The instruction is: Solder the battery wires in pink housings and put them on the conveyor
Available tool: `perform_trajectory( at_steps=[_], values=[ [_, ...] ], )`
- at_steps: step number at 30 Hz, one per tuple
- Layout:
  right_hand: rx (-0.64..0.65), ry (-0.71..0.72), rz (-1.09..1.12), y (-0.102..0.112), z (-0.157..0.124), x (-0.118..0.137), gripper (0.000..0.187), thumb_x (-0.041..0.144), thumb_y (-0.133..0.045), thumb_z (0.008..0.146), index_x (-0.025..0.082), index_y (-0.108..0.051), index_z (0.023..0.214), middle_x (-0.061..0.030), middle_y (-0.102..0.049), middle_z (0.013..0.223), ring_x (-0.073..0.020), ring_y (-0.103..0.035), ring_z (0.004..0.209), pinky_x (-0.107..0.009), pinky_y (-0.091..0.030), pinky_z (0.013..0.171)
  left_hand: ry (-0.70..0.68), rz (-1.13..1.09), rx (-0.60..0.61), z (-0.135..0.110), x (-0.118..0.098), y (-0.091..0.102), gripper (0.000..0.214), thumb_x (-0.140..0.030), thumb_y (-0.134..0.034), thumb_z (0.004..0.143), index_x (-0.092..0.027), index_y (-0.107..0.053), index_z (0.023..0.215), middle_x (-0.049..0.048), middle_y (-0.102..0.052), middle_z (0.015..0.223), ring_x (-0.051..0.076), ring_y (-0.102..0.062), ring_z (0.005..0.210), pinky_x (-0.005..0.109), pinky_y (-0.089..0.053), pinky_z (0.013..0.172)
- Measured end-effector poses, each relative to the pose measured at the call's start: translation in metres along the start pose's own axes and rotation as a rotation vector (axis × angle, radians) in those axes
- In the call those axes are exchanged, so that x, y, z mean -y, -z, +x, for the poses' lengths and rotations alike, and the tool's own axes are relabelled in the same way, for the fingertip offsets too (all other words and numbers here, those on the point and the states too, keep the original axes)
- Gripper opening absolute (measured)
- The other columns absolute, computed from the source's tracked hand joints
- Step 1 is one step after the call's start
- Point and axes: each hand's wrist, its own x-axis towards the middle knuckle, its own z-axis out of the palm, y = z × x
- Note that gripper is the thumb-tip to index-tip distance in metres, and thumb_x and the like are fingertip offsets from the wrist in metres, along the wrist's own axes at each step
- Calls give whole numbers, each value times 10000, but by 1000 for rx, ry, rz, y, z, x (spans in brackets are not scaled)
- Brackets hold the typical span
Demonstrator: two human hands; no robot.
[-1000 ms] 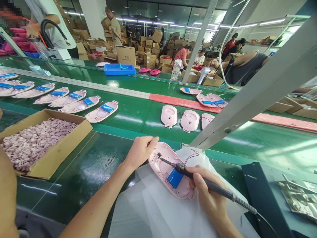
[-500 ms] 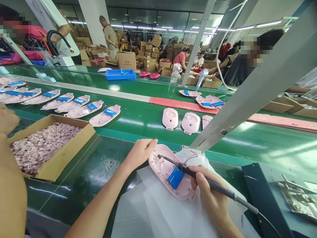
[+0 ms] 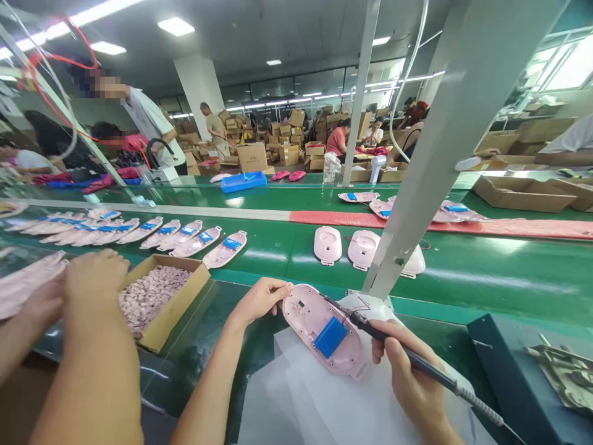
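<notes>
The pink plastic shell [image 3: 309,318] lies in front of you on smooth, translucent white sheets [image 3: 296,395], its hollow side up. It is a long, shallow oval with a rounded rim, small raised posts inside and a tab at its four o'clock end. A flat, glossy blue block [image 3: 330,337] sits in its wider half.

Your left hand [image 3: 262,300], at the shell's ten o'clock, pinches the rim between thumb and fingers. Your right hand [image 3: 412,364], at four o'clock, has its fingers wrapped round the slim dark handle of the soldering iron [image 3: 364,321], whose thin tip points to the shell's twelve o'clock rim; whether it touches, you cannot tell. Thin wires [image 3: 362,304] curl at one o'clock.

Farther out, at nine to ten o'clock, an open cardboard box [image 3: 183,315] holds a heap of small, knobbly pink pieces [image 3: 152,293]. Beyond it, a row of shells [image 3: 227,249] with blue blocks lies on the glossy green surface [image 3: 278,247]. A dark metal case [image 3: 504,371] stands at three o'clock.

Half a second ago the tip was over the small dark patch [image 3: 301,304] at the shell's ten o'clock end; now that patch is uncovered. Your left hand keeps its grip, and a co-worker's arms [image 3: 99,334] reach farther into view at nine o'clock.
</notes>
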Motion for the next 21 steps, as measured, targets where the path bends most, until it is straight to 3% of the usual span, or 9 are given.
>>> perform_trajectory(
  at_steps=[4, 7, 11, 14, 16, 18, 21],
  values=[
    [-38, 29, 21, 2, -1, -1, 215, 362, -633, 1050, 275, -825, 1092, 20, -659, 601, -148, -629, 484, -245, -536, 476, -25, 49, -370, 0, 6, 20, 619, -754, -584, 877, -163, -636, 702, 19, -602, 664, 163, -594, 638, 276, -540, 619],
    [-18, 49, 42, 0, -3, -6, 213, 341, -633, 1044, 267, -825, 1102, 18, -658, 586, -162, -637, 466, -257, -558, 463, -48, 159, -654, 9, 5, 32, 697, -817, -458, 898, -161, -669, 790, 67, -666, 727, 234, -671, 741, 336, -590, 703],
    [-21, 69, 73, -4, -2, -9, 208, 365, -654, 1024, 275, -832, 1085, 12, -660, 583, -174, -634, 435, -264, -563, 430, -85, 339, -890, 33, -2, 27, 557, -575, -363, 1035, -152, -719, 971, 176, -749, 1002, 336, -717, 1033, 440, -579, 940],
    [-35, 109, 85, -6, 1, -4, 185, 356, -664, 1000, 342, -816, 1103, 21, -649, 583, -191, -629, 397, -280, -563, 401, -132, 476, -898, 51, -13, 11, 366, -319, -421, 1045, -157, -749, 1063, 208, -725, 1226, 339, -678, 1208, 459, -511, 1094],
    [-47, 136, 87, -7, 3, -1, 207, 359, -668, 979, 393, -792, 1141, 22, -629, 574, -215, -626, 376, -304, -561, 381, -162, 562, -826, 58, -25, -1, 274, -248, -497, 1035, -170, -753, 1094, 188, -726, 1229, 315, -686, 1189, 467, -516, 1101],
    [-52, 150, 87, -7, 5, 0, 228, 377, -667, 965, 424, -771, 1163, 17, -620, 571, -233, -624, 363, -320, -555, 361, -189, 644, -736, 61, -40, -12, 224, -282, -591, 1036, -172, -726, 1176, 148, -720, 1231, 275, -696, 1134, 480, -559, 1051],
    [2, 164, 81, -5, 7, 0, 244, 358, -630, 989, 458, -757, 1171, 9, -639, 588, -240, -637, 361, -324, -564, 354, -198, 759, -643, 58, -65, -23, 349, -388, -685, 1016, -196, -665, 1306, 101, -675, 1314, 247, -685, 1140, 442, -604, 968]
  ],
)
